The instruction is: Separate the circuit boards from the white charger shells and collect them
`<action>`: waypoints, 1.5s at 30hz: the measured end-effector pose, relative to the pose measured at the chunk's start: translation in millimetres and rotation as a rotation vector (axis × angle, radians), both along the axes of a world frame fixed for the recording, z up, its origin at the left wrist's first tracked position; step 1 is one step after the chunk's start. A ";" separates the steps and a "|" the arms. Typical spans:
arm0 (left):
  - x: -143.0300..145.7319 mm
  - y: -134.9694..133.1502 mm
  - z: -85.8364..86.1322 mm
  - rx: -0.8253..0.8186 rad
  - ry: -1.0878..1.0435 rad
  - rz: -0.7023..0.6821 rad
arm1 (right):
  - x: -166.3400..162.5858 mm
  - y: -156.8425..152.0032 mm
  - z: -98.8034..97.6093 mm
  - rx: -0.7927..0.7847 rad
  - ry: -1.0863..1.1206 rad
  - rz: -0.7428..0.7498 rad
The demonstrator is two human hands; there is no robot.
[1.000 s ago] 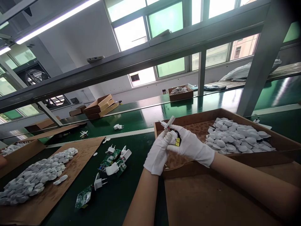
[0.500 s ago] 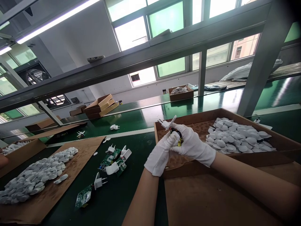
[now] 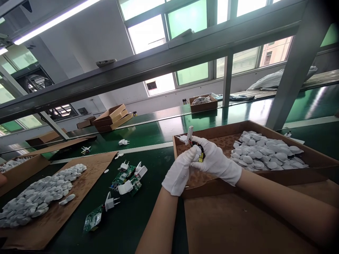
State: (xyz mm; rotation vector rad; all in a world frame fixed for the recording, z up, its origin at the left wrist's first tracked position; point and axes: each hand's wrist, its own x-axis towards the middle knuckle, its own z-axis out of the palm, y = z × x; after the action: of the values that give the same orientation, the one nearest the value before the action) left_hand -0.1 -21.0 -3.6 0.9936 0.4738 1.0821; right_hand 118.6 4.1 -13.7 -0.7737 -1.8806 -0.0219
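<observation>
White plug [image 3: 189, 137] is up in front of the person, over the left end of the cardboard box [image 3: 224, 142], prongs aimed left and the flat plate standing nearly upright. Just below it there's some dark wiring [image 3: 195, 144] and a yellow-wrapped part [image 3: 201, 157], poking out between two white gloves. The left hand [image 3: 182, 172] has thumb and fingers bunched in a pinch low on that bundle, and the right hand [image 3: 215, 158] has its fingers curled round the near and right side, so both look closed on the same piece. Can't really tell which fingertip presses where, the gloves cover it.

Handling-wise, imo the trick is letting one hand just be the steady one while the other does the fine work, and pushing on the solid bits, not the wires. Those look thin, so yanking or twisting the plug against the rest could stress the joints. Gloves probably dull the feel too, so small slow pressure beats force.

Around it: white covers [image 3: 265, 151] heaped in the right part of the box, and off to the left a cluster of circuit boards with plugs [image 3: 125, 178] sitting on the green belt [image 3: 119, 229].
</observation>
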 end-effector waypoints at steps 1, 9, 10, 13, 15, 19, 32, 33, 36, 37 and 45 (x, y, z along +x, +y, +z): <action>-0.1 0.3 -0.3 0.003 0.005 -0.004 | 0.0 0.4 -0.2 -0.005 0.003 0.005; -1.1 2.8 1.0 -0.045 -0.004 0.048 | -1.1 -7.2 4.5 -0.035 -0.063 -0.086; -0.2 2.2 2.1 -0.044 0.029 0.099 | -2.0 -8.7 5.3 -0.028 -0.095 -0.119; 4.4 0.0 4.2 0.041 0.135 0.321 | -5.5 -11.6 6.6 -0.007 -0.150 -0.218; 7.5 -1.4 3.8 0.140 0.196 0.447 | -7.8 -12.1 6.4 -0.034 -0.151 -0.293; 9.4 -3.0 -0.1 0.304 0.365 0.548 | -9.9 -11.8 4.0 -0.120 -0.202 -0.445; 9.0 -7.6 -2.4 0.460 0.688 0.871 | -6.1 -10.4 2.3 -0.169 -0.416 -0.420; 8.7 -7.5 -2.5 0.446 0.666 0.871 | -6.2 -10.7 2.6 -0.166 -0.416 -0.422; 7.9 -4.1 -1.7 0.353 0.546 0.757 | -7.2 -12.0 3.9 -0.160 -0.368 -0.459; 7.5 -2.2 -0.8 0.281 0.480 0.692 | -7.6 -12.4 4.6 -0.163 -0.348 -0.471; 4.3 6.0 1.6 0.082 0.245 0.417 | -5.8 -12.1 7.0 -0.141 -0.388 -0.459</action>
State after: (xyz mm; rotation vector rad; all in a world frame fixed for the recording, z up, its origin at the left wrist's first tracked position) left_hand 4.2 -15.0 -2.0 1.1354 0.8688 1.3644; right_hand 112.8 -8.0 -6.7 -1.3637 -2.0367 -0.3529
